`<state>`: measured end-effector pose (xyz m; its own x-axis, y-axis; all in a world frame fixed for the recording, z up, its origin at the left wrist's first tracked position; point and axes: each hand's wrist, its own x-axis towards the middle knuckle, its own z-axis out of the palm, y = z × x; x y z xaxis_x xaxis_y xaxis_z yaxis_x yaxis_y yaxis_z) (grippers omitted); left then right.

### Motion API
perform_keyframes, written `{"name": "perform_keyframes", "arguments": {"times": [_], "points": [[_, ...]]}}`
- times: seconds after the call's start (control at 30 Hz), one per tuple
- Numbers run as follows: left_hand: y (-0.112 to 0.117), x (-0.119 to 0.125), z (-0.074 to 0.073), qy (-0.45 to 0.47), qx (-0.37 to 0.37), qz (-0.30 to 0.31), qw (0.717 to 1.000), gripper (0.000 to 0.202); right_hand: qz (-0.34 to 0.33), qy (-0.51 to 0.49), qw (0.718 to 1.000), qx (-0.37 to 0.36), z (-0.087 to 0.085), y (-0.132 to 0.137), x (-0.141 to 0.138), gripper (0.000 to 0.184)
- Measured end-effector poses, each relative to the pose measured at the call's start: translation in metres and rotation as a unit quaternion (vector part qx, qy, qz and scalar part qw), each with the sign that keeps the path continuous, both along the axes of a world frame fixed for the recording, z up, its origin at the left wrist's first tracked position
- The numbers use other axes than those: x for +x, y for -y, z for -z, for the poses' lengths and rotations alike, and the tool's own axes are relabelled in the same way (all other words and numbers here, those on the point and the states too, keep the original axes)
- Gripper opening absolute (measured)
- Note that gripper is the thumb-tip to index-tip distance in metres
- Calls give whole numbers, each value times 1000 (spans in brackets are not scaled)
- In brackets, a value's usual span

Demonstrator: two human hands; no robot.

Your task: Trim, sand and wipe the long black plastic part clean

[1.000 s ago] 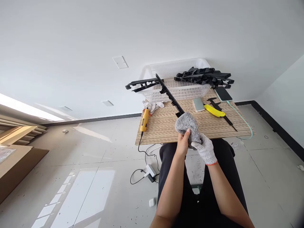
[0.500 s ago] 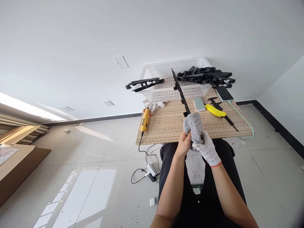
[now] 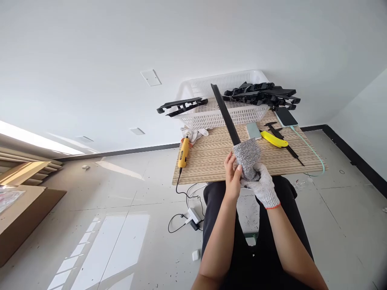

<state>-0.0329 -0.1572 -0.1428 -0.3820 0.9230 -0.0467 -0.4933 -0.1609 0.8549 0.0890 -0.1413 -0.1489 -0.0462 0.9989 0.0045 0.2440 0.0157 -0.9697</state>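
Observation:
A long black plastic trim strip [image 3: 226, 117] slants up and away from me over the table, its lower end hidden in a grey cloth [image 3: 248, 156]. My bare left hand [image 3: 232, 179] is closed around the covered lower end, with the thumb against the cloth. On the other side, my right hand [image 3: 263, 187] wears a white knitted glove with an orange cuff edge. Its fingers are closed on the lower part of the grey cloth.
A white plastic basket [image 3: 196, 121] carries several black plastic parts [image 3: 263, 94]. A yellow rotary tool [image 3: 183, 153] lies at the table's [image 3: 208, 161] left, near a white glove [image 3: 196, 135]. Rightward are a yellow-handled cutter [image 3: 273, 139], calipers [image 3: 292, 152] and a phone [image 3: 286, 117].
The black strip has turned about its length, showing a broad smooth face instead of its clipped edge. The cloth has shifted and spread at its top, and my left fingers have loosened a little.

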Motion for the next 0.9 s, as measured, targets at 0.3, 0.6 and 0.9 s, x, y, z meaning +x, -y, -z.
{"name": "perform_keyframes", "arguments": {"times": [0.3,0.6,0.9], "points": [[4,3,-7,18,39,60,997,42,17,-13,1000,8,17,0,1,57],[4,3,-4,45,38,88,994,44,33,93,994,41,3,2,0,46],[5,3,-3,63,31,83,994,46,-13,176,979,104,8,0,4,43]]}}
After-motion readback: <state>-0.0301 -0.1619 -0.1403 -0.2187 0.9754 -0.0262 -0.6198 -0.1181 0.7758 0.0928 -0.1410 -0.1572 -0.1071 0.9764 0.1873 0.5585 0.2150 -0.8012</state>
